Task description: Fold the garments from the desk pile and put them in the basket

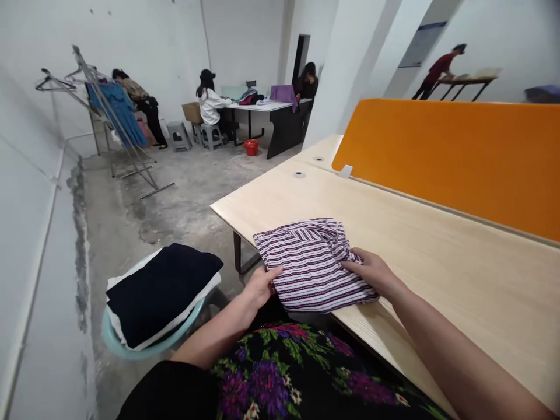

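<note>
A folded purple-and-white striped garment (308, 259) lies at the near edge of a light wooden table (437, 256). My left hand (259, 286) grips its near left edge, thumb on top. My right hand (373, 271) holds its right side, fingers pressed into the cloth. Below the table I see a floral dark garment over my lap (297, 373).
A pale blue basin (114, 345) with folded dark and white clothes (161, 291) sits on the floor at my left. An orange divider (455, 157) lines the table's far side. A clothes rack (109, 111), stools, another table and several people are across the room.
</note>
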The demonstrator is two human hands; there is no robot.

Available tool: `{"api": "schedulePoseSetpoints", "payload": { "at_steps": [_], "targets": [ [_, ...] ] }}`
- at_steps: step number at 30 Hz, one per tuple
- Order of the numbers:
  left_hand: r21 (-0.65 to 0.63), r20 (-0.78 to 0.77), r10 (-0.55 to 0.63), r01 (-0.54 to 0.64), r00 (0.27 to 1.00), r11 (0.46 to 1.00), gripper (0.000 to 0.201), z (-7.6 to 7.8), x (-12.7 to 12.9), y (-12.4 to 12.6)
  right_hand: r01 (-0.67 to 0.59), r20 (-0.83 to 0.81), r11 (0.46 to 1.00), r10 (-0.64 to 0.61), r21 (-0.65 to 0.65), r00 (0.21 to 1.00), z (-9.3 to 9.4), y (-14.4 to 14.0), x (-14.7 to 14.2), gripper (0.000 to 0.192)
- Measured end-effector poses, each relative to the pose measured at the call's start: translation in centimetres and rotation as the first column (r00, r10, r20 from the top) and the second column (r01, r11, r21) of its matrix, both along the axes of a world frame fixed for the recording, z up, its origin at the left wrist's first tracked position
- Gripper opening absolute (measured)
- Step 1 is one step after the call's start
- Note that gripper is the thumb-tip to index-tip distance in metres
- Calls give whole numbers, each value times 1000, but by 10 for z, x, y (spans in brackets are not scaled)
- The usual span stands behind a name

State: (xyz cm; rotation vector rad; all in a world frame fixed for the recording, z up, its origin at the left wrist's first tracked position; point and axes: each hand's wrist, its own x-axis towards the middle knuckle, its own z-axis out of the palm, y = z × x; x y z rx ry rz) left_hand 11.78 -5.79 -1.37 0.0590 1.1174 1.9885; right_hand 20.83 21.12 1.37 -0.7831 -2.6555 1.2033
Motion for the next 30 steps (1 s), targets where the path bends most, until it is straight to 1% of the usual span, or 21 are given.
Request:
{"api": "schedulePoseSetpoints", "payload": {
  "at_steps": [1,3,5,7,9,11,14,16,18,19,20,21,22,23,24,25,26,27,28,29,30],
  "targets": [
    [37,3,-32,32,999,999,56,0,-3,-5,-27,-66,986,16,-164,998,3,-10,-2,33],
    [78,-32,-55,57,998,995,55,1,-9,-24,-96,-162,892,26,-442,986,11,-31,-9,41],
    [74,-102,-18,26,995,997,52,5,-18,-50,-149,-205,800,33,-581,978,21,-54,-25,44],
    [40,-180,80,-73,980,996,50,14,-30,-82,-207,-236,749,70,-630,969,31,-78,-48,44],
    [-6,-255,209,-217,944,976,51,27,-43,-120,-285,-273,704,133,-650,953,40,-106,-77,42],
    [-60,-333,337,-377,880,924,54,45,-54,-161,-377,-329,652,201,-658,923,49,-138,-109,40],
    [-147,-453,468,-582,758,800,57,73,-61,-225,-526,-438,552,296,-647,849,55,-193,-152,38],
    [-202,-523,515,-686,679,699,58,85,-61,-266,-616,-503,495,356,-613,788,50,-230,-176,38],
    [-275,-569,512,-735,644,619,59,84,-56,-304,-684,-529,486,435,-544,729,34,-261,-193,38],
    [-335,-569,491,-731,660,595,58,77,-54,-322,-708,-510,507,492,-491,706,23,-273,-199,39],
    [-417,-551,457,-705,698,573,57,66,-52,-339,-724,-465,544,556,-424,689,10,-281,-202,40],
    [-527,-519,414,-661,748,534,54,52,-49,-354,-729,-396,587,613,-350,684,-4,-286,-204,41],
    [-655,-486,358,-603,797,454,50,36,-47,-366,-729,-316,625,657,-279,684,-18,-287,-204,44],
    [-777,-473,293,-550,831,306,45,19,-45,-376,-726,-240,651,685,-223,688,-31,-284,-201,47],
    [-851,-481,230,-514,846,110,41,3,-43,-383,-721,-182,666,698,-193,693,-42,-278,-196,50],
    [-867,-498,167,-494,851,-69,39,-12,-41,-386,-718,-147,669,704,-193,695,-51,-270,-190,51],
    [-830,-539,77,-513,839,-217,37,-25,-40,-387,-719,-134,660,710,-215,692,-57,-259,-182,49],
    [-762,-587,-45,-570,808,-307,36,-34,-39,-384,-722,-134,645,716,-250,685,-60,-248,-172,46],
    [-681,-628,-192,-652,754,-333,37,-39,-39,-380,-724,-145,625,719,-293,679,-61,-235,-161,41],
    [-594,-651,-353,-740,672,-314,38,-41,-39,-373,-723,-162,602,720,-339,675,-59,-223,-150,38],
    [-503,-643,-515,-820,567,-274,40,-40,-41,-364,-722,-184,576,719,-383,671,-56,-211,-138,36]
  ]
}}
